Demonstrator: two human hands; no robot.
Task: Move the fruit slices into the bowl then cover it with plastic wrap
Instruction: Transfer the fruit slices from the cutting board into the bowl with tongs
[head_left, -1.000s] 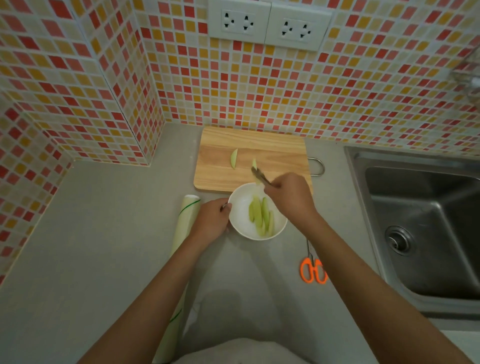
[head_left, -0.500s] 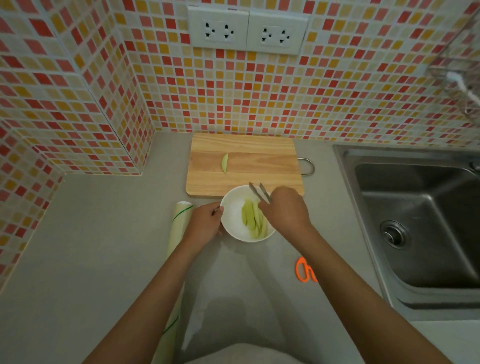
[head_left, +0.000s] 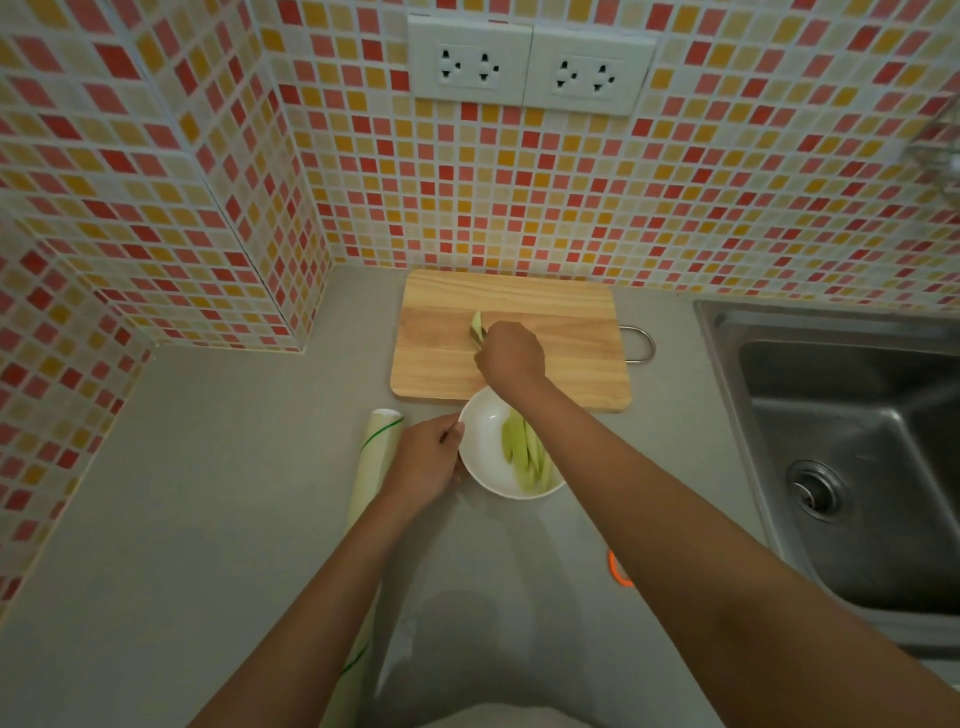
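Metal tongs (head_left: 477, 340) are gripped in the right hand (head_left: 511, 356), whose fingers curl round them over the middle of the wooden cutting board (head_left: 511, 340). The tong tips meet the last green fruit slice (head_left: 475, 323) on the board, just beyond the knuckles; whether the slice is already pinched or only touched cannot be told. The right forearm crosses above the near edge of the board and over the right side of the white bowl (head_left: 480, 441), which stands on the grey tabletop (head_left: 208, 493) just in front of the board. Inside the bowl lie several long pale-green fruit slices (head_left: 524, 452), heaped toward its right half and partly hidden by the arm. The left hand (head_left: 423, 460) holds the bowl's left rim, fingers curled against it. Just left of that hand lies a roll of plastic wrap (head_left: 371, 467) with a green line, running toward the viewer. An orange scissors handle (head_left: 618, 569) peeks out beneath the right forearm. A steel sink (head_left: 852, 441) lies at the right.
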